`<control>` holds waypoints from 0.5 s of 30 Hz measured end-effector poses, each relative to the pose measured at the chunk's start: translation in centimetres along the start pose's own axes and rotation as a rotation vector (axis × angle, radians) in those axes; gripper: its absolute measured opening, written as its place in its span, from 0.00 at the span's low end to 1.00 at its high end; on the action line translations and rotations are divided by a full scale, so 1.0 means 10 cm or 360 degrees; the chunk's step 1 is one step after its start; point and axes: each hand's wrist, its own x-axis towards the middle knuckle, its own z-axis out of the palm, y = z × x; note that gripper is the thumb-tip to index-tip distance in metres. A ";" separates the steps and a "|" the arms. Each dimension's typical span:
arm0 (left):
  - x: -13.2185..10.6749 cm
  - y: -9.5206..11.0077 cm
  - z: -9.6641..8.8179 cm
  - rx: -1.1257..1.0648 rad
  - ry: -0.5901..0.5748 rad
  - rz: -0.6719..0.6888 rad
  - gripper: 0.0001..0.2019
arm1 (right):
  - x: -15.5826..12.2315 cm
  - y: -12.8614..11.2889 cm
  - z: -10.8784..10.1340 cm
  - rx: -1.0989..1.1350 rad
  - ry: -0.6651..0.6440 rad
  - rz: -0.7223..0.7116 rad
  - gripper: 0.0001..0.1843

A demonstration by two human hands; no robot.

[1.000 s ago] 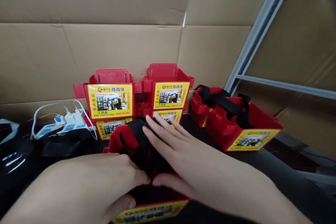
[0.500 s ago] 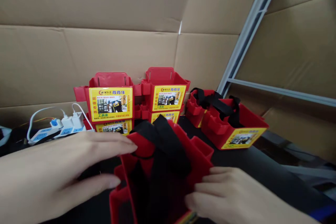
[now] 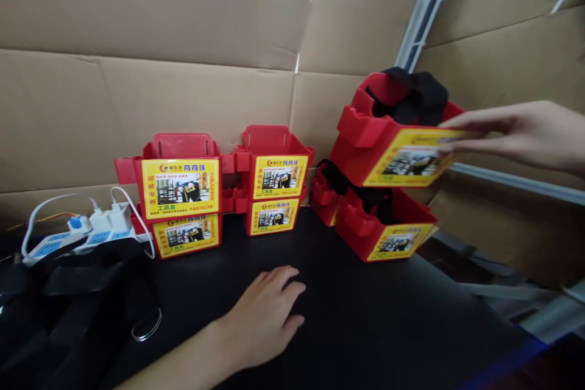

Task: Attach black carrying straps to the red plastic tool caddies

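My right hand (image 3: 507,131) grips the front edge of a red plastic tool box (image 3: 361,152) with a yellow label, thumb over the label side. Black webbing straps (image 3: 423,97) are bundled in its top. The box is raised and tilted above another red tool box (image 3: 361,234), which also has black straps inside; whether the two touch I cannot tell. Low over the black tabletop (image 3: 329,329), my left hand (image 3: 269,317) is open and holds nothing, its fingers slightly bent.
Stacked red tool boxes (image 3: 180,146) stand at the left, with a second stack (image 3: 265,143) beside it. A white power strip (image 3: 55,244) with plugs and cables lies far left, near loose black straps (image 3: 86,317) with metal rings. Cardboard (image 3: 183,91) walls the back; a metal post (image 3: 425,18) rises at right.
The strapped tool box has moved from between both hands up and right, carried by my right hand. My left hand has let go of it and is now over the tabletop.
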 end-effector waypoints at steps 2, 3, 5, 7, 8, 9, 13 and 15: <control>0.01 -0.08 0.28 0.0018 0.0057 -0.0023 0.19 | 0.27 -0.02 0.15 0.0059 -0.0047 -0.0004 0.26; 0.00 -0.12 0.38 0.0022 0.0072 -0.0041 0.19 | 0.37 -0.02 0.24 0.0057 -0.0057 -0.0001 0.28; -0.02 -0.18 0.48 0.0012 0.0075 -0.0079 0.18 | 0.52 0.01 0.42 0.0019 -0.0058 0.0009 0.29; -0.04 -0.22 0.51 -0.0006 0.0052 -0.0090 0.18 | 0.61 0.06 0.58 -0.0002 -0.0085 0.0013 0.31; -0.05 -0.23 0.50 -0.0010 0.0043 -0.0090 0.17 | 0.65 0.09 0.65 0.0001 -0.0104 0.0016 0.31; -0.05 -0.23 0.49 -0.0013 0.0035 -0.0086 0.17 | 0.68 0.13 0.71 0.0008 -0.0125 0.0019 0.30; -0.04 -0.21 0.47 -0.0025 0.0037 -0.0075 0.18 | 0.77 0.32 0.83 0.0078 -0.0280 0.0052 0.29; -0.03 -0.21 0.47 -0.0036 0.0042 -0.0076 0.18 | 0.80 0.40 0.83 0.0119 -0.0375 0.0083 0.30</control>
